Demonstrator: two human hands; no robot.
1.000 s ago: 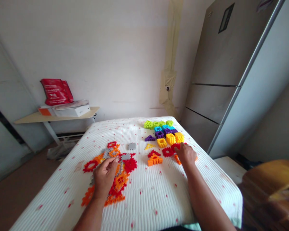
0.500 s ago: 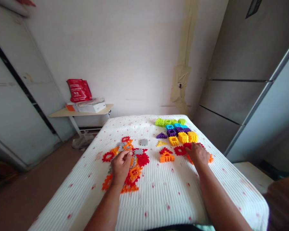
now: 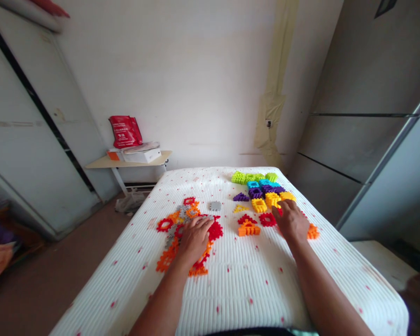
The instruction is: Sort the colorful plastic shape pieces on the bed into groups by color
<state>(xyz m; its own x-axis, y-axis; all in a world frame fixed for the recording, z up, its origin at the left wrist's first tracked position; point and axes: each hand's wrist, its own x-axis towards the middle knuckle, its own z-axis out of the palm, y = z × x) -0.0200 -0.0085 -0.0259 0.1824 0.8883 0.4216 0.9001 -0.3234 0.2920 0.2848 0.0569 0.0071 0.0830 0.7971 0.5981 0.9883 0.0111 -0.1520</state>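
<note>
My left hand point(image 3: 196, 238) lies over a loose pile of flat toothed interlocking building blocks, its fingers stretched forward. Around it show a red ring-shaped block point(image 3: 164, 225), orange blocks point(image 3: 166, 258) and grey blocks point(image 3: 182, 211). Whatever lies under the palm is hidden. My right hand point(image 3: 293, 221) is bent over the row of red and orange blocks at the right, fingers closed around a red block point(image 3: 279, 212) that shows only in part by the thumb. Beside that hand are another red block point(image 3: 267, 219) and an orange stack point(image 3: 313, 231).
Behind the right hand stand yellow point(image 3: 259, 205), purple point(image 3: 255, 193), blue point(image 3: 253, 185) and green stacks point(image 3: 238, 178). An orange triangular stack point(image 3: 248, 228) and a single grey block point(image 3: 215, 206) lie mid-table. A side table point(image 3: 163, 158) with a red bag point(image 3: 126, 131) stands against the wall.
My left hand has gone from a pinch above the pile to lying on it with fingers extended. My right hand has shifted slightly over the red blocks. The view has turned a little left.
</note>
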